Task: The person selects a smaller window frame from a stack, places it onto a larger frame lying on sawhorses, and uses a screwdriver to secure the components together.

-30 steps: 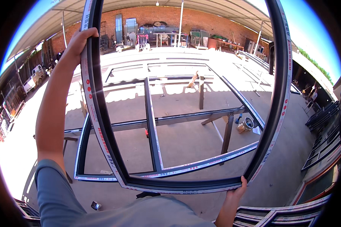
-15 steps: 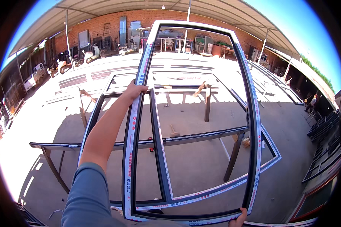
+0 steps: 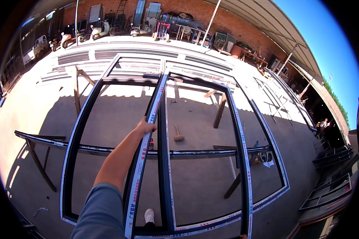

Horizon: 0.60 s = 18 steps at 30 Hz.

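Note:
My left hand (image 3: pixel 146 126) is closed around the left side bar of a tall, dark window sash (image 3: pixel 246 175) with printed protective film. Only a sliver of my right hand (image 3: pixel 243 236) shows at the lower edge, at the sash's right bar; its fingers are mostly cut off. The sash slants over a larger window frame (image 3: pixel 69 171), which has a dark upright bar (image 3: pixel 163 159) dividing it. That frame rests across a long support rail (image 3: pixel 107 150). Whether sash and frame touch at the far end I cannot tell.
A mallet (image 3: pixel 178 137) is seen through the frame, near the rail. Wooden legs (image 3: pixel 220 111) stand under the work. My white shoe (image 3: pixel 149 215) shows below. Stacked frames (image 3: pixel 331 187) lie at the right. Scooters (image 3: pixel 99 30) and a brick wall (image 3: pixel 195 16) are far back.
The sash's far end has swung down from nearly upright toward the larger frame. My left hand has lowered with it, and my right hand has moved mostly out of view. The view has tilted downward.

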Each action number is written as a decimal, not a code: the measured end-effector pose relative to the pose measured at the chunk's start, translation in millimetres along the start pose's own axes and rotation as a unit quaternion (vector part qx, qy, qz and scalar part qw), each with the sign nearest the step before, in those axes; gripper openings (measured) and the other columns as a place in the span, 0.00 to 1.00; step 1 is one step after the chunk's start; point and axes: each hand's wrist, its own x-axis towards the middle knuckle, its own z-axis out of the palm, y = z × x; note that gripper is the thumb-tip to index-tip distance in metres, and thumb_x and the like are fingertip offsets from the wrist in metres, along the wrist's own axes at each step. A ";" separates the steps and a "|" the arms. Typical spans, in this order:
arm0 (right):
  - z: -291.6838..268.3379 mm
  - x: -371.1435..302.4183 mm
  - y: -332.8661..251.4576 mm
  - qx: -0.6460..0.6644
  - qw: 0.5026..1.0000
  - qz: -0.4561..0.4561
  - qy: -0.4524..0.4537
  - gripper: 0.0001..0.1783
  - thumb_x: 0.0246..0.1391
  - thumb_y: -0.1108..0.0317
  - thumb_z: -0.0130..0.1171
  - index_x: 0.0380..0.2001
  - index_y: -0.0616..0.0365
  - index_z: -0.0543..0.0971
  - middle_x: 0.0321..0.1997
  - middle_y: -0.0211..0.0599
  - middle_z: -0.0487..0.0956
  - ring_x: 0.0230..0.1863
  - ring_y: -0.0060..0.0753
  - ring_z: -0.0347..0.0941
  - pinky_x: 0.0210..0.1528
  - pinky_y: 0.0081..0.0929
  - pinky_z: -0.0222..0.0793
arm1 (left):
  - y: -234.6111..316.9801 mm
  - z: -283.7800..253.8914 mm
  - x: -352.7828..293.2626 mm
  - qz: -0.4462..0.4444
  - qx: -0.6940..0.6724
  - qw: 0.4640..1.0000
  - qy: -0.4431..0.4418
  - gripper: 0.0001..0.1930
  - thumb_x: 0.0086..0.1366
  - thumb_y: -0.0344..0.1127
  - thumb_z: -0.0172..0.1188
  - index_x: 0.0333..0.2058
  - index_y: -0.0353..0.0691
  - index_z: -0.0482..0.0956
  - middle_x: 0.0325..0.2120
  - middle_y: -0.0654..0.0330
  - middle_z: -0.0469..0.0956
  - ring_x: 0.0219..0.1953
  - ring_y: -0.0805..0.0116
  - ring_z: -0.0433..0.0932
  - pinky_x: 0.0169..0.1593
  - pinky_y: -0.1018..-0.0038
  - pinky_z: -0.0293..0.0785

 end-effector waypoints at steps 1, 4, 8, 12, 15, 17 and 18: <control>8.9 5.3 -2.5 -0.002 1.000 0.000 -0.001 0.24 0.43 0.69 0.61 0.47 0.62 0.78 0.45 0.43 0.79 0.49 0.48 0.75 0.55 0.43 0.74 | -7.1 -0.4 7.2 -0.004 0.004 1.000 -0.008 0.50 0.42 0.36 0.70 0.69 0.37 0.63 0.51 0.46 0.79 0.50 0.56 0.81 0.53 0.65 0.80; 32.0 19.9 -8.6 -0.009 1.000 -0.001 -0.002 0.24 0.43 0.69 0.61 0.47 0.62 0.78 0.45 0.43 0.79 0.49 0.48 0.75 0.55 0.43 0.74 | -19.6 3.7 23.4 -0.049 0.023 0.999 0.002 0.54 0.42 0.36 0.69 0.72 0.39 0.57 0.54 0.46 0.77 0.52 0.56 0.80 0.54 0.66 0.79; 57.4 38.1 -19.0 -0.022 1.000 -0.002 -0.008 0.24 0.43 0.69 0.61 0.47 0.62 0.78 0.45 0.43 0.79 0.49 0.48 0.75 0.55 0.43 0.74 | -28.5 9.5 35.1 -0.072 0.030 0.997 0.015 0.56 0.43 0.36 0.69 0.73 0.40 0.53 0.54 0.45 0.77 0.53 0.56 0.80 0.55 0.66 0.79; 76.7 51.7 -29.5 -0.033 0.999 -0.001 -0.012 0.24 0.43 0.69 0.61 0.47 0.62 0.78 0.45 0.43 0.79 0.49 0.48 0.75 0.55 0.43 0.74 | -27.7 13.4 44.2 -0.080 0.021 0.997 -0.010 0.55 0.43 0.35 0.68 0.73 0.40 0.54 0.54 0.46 0.77 0.54 0.56 0.80 0.56 0.66 0.78; 91.0 61.4 -34.9 -0.039 0.999 0.000 -0.016 0.24 0.43 0.69 0.61 0.47 0.62 0.78 0.45 0.43 0.79 0.49 0.47 0.75 0.56 0.44 0.74 | -34.5 20.1 57.3 -0.086 0.014 0.996 0.002 0.53 0.43 0.35 0.68 0.72 0.40 0.58 0.53 0.47 0.78 0.53 0.56 0.80 0.56 0.66 0.79; 101.2 67.4 -38.7 -0.042 0.999 0.001 -0.019 0.24 0.43 0.69 0.61 0.48 0.62 0.78 0.46 0.43 0.79 0.49 0.47 0.75 0.56 0.44 0.74 | -41.1 23.9 71.3 -0.084 0.001 0.996 0.018 0.50 0.43 0.35 0.68 0.70 0.40 0.61 0.52 0.47 0.78 0.52 0.57 0.80 0.55 0.65 0.79; 102.9 69.5 -40.0 -0.043 0.999 0.001 -0.018 0.24 0.43 0.69 0.61 0.48 0.62 0.78 0.46 0.43 0.79 0.49 0.47 0.75 0.56 0.44 0.74 | -40.4 26.8 75.1 -0.082 -0.004 0.996 0.018 0.49 0.43 0.35 0.68 0.68 0.40 0.63 0.51 0.48 0.79 0.52 0.57 0.80 0.55 0.65 0.79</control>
